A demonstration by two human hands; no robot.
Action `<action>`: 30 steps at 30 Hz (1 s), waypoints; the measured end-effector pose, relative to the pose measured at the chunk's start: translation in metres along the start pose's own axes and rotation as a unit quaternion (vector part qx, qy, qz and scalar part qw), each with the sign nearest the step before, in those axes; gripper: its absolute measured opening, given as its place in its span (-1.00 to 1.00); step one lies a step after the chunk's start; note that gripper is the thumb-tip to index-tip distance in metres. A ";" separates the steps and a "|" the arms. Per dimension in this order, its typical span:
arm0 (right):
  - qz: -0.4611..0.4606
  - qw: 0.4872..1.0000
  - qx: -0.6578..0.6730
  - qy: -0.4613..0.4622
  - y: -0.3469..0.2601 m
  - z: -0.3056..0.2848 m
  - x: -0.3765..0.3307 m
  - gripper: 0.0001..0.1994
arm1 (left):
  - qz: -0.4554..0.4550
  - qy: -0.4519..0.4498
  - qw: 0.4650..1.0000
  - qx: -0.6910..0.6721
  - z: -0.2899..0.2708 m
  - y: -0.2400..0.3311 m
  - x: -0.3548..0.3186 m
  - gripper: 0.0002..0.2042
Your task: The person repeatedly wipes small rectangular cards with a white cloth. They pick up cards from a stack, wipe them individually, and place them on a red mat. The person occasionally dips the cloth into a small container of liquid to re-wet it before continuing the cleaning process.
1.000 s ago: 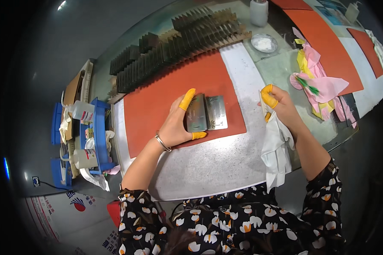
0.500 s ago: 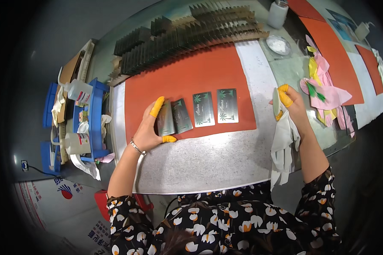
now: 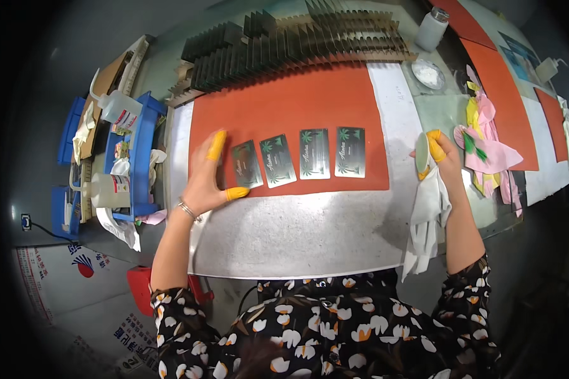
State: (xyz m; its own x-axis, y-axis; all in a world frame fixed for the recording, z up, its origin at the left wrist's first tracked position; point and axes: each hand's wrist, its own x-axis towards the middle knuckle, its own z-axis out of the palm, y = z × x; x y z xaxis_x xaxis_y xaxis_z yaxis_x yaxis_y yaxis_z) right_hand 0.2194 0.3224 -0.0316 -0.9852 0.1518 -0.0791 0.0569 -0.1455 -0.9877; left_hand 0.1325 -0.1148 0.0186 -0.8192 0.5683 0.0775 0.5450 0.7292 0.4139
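Note:
Several dark metal cards with green palm designs lie in a row on an orange mat (image 3: 284,98). My left hand (image 3: 202,174) is just left of the leftmost card (image 3: 246,165), thumb and fingers apart, yellow finger cots on the thumb and a fingertip. Nothing is in it. Off to the right of the mat, my right hand (image 3: 447,161), also in yellow finger cots, grips a white cloth (image 3: 427,221) that hangs down over the table's front edge. A pale green oval piece (image 3: 422,153) is held with the cloth; its kind is unclear.
Racks of upright dark cards (image 3: 291,54) stand behind the mat. A dish of white material (image 3: 428,74) and a bottle (image 3: 432,28) are at the back right, with pink and yellow cloths (image 3: 487,148) beside my right hand. Blue trays (image 3: 146,151) with squeeze bottles (image 3: 117,107) stand left.
My left hand has moved left off the leftmost cards and let go. The two left cards, overlapping before, now lie apart. My right hand still holds the cloth.

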 end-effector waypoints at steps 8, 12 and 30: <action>0.050 0.991 -0.115 0.053 -0.074 -0.029 -0.047 -0.84 | 0.073 -0.066 0.994 0.048 0.014 0.043 0.033 -0.17; 0.060 0.846 -0.529 -0.030 -0.137 -0.129 -0.051 -0.85 | 0.077 -0.062 0.993 0.070 0.006 0.044 0.027 -0.16; -0.179 0.653 -0.733 0.065 -0.087 -0.084 0.015 -0.77 | 0.012 0.007 0.998 0.057 0.006 0.022 0.008 -0.33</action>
State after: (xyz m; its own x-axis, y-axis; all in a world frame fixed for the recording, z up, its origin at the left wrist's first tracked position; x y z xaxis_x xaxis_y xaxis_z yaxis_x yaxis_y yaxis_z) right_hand 0.2138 0.4195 0.0414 -0.9612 0.0141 0.2756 0.0128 0.9999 -0.0062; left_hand 0.1393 -0.0922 0.0229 -0.8077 0.5811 0.0995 0.5806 0.7546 0.3059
